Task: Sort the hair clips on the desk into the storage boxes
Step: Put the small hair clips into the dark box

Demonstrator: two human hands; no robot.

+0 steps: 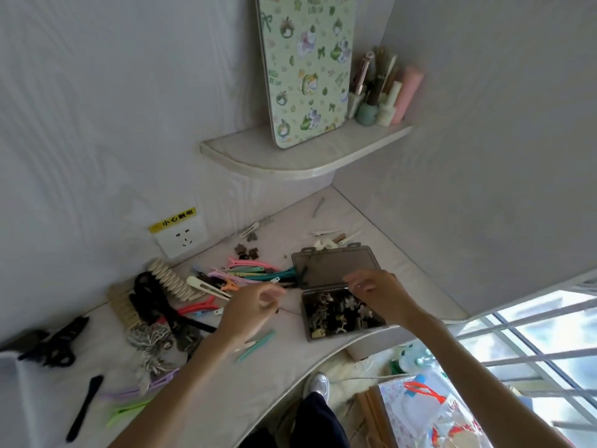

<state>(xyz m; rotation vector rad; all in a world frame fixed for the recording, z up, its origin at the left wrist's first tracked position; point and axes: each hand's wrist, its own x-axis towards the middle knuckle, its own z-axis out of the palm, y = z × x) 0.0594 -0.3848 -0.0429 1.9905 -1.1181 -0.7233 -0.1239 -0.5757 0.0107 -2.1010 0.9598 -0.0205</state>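
An open smoky plastic storage box sits right of centre on the desk, its lid [336, 265] laid back and its base [310, 324] full of small dark and cream flower clips [342, 313]. My right hand [381, 294] hovers over the box's hinge with fingers loosely curled; I see nothing in it. My left hand [252, 307] is just left of the box, thumb and fingers pinching what looks like a thin dark hairpin [286, 310], blurred. Behind it lies a pile of pastel duckbill clips [255, 273]. Two teal clips [258, 342] lie under my left wrist.
Beige coil ties [171, 279], black scrunchies [151, 299] and silvery clips [151, 341] crowd the left. Purple and green clips [132, 400] and a black brush [85, 405] lie near the front edge. Brown flower clips [247, 250] and white clips [326, 232] lie behind. A corner shelf [290, 163] overhangs.
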